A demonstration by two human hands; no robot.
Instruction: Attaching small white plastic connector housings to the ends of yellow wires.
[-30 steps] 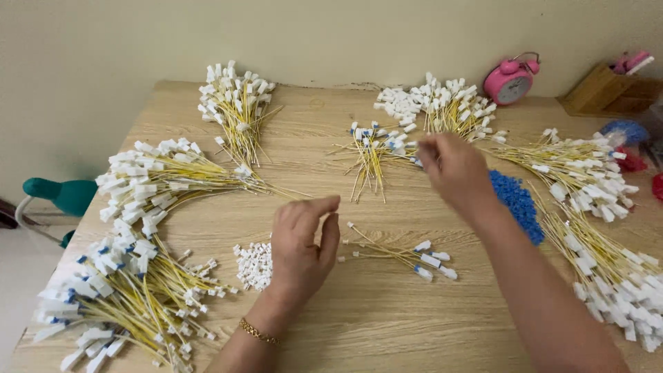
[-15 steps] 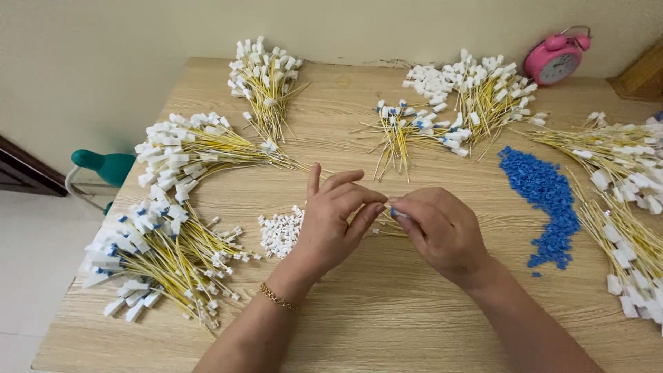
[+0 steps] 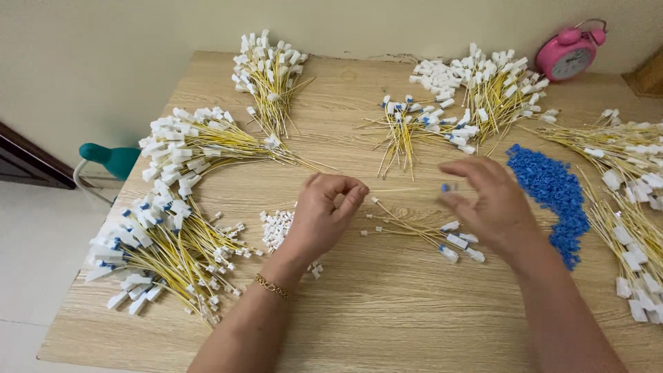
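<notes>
My left hand [image 3: 324, 211] pinches one end of a thin yellow wire [image 3: 404, 190] that stretches level above the table. The other end, with a small blue and white connector, sits in the fingertips of my right hand [image 3: 487, 200]. Below the two hands lies a small bundle of yellow wires with white connectors [image 3: 431, 228]. A little heap of loose white connectors [image 3: 276, 226] lies just left of my left wrist. To the right of my right hand spreads a pile of small blue plastic pieces [image 3: 552, 190].
Several fans of yellow wires tipped with white connectors ring the wooden table [image 3: 387, 311]: at the left [image 3: 166, 235], upper left [image 3: 269, 72], back centre [image 3: 476, 97] and right [image 3: 628, 179]. A pink alarm clock [image 3: 572, 54] stands at the back right. A teal chair [image 3: 114, 159] sits beyond the left edge.
My right hand came back from the far wire bundle to meet my left hand, then the two hands moved apart, drawing one yellow wire out between them.
</notes>
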